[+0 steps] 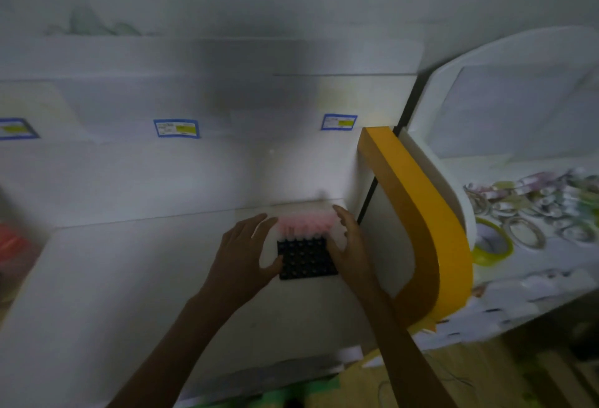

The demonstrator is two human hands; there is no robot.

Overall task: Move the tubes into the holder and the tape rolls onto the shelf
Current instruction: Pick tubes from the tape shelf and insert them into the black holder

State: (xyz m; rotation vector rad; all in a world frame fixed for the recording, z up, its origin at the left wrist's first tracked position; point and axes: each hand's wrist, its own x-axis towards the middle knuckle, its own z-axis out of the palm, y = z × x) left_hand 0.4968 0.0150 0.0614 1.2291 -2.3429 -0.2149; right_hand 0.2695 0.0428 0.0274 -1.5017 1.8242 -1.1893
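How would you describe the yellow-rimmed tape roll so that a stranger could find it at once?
Start at the curved orange band edging the white unit on the right. Just beyond it, tape rolls lie scattered on a shelf. The yellow-rimmed tape roll lies nearest the band; its neighbours look pale or patterned.

black holder [304,258] is being flanked by left hand [241,253] and right hand [348,245] | pink tubes [304,224] are being kept upright at its far rows | tape rolls [531,216] are lying heaped, well right of right hand
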